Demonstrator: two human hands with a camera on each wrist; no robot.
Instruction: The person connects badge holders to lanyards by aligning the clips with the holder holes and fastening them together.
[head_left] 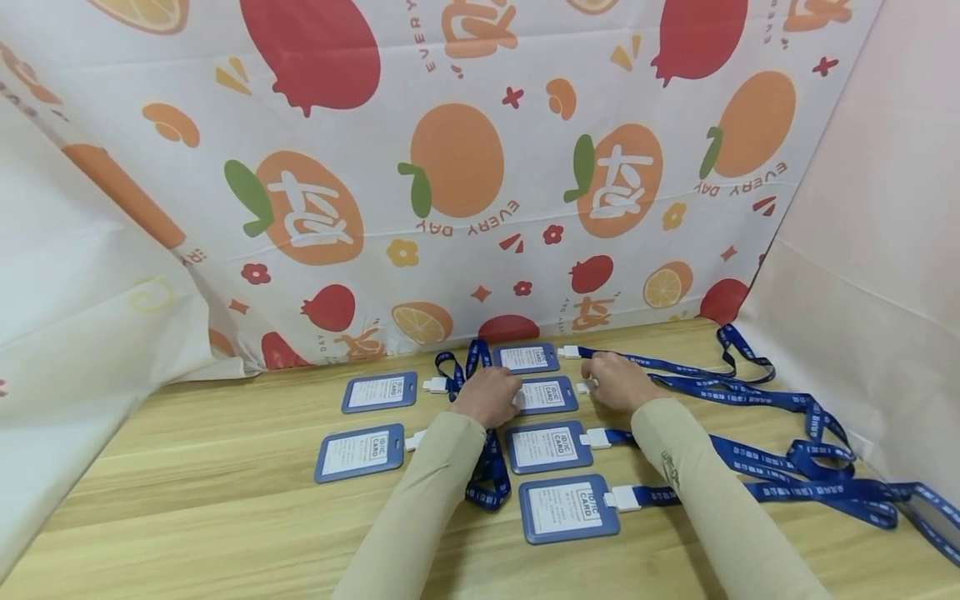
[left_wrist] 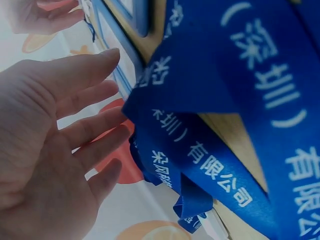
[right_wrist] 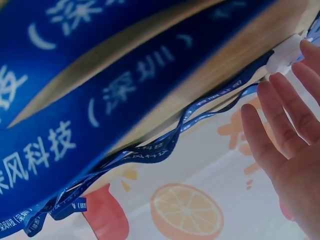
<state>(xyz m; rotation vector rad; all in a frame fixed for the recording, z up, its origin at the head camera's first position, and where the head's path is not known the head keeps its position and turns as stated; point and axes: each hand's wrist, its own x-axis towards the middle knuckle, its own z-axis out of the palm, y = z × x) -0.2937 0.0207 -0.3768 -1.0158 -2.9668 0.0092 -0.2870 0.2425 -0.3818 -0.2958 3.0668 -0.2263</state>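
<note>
My left hand is at the left edge of a blue-framed ID badge holder, second from the back in the right column. The left wrist view shows its fingers fairly straight and spread, beside a blue lanyard with white lettering. By the same holder's white clip is my right hand, fingertips right at the clip and covering part of its lanyard. In the right wrist view its fingers look extended near a white clip; the thumb is hidden.
Another badge holder lies behind, and two more, a middle one and a front one, lie nearer. Two holders form a left column. Blue lanyards trail right. A fruit-print cloth hangs behind the wooden table.
</note>
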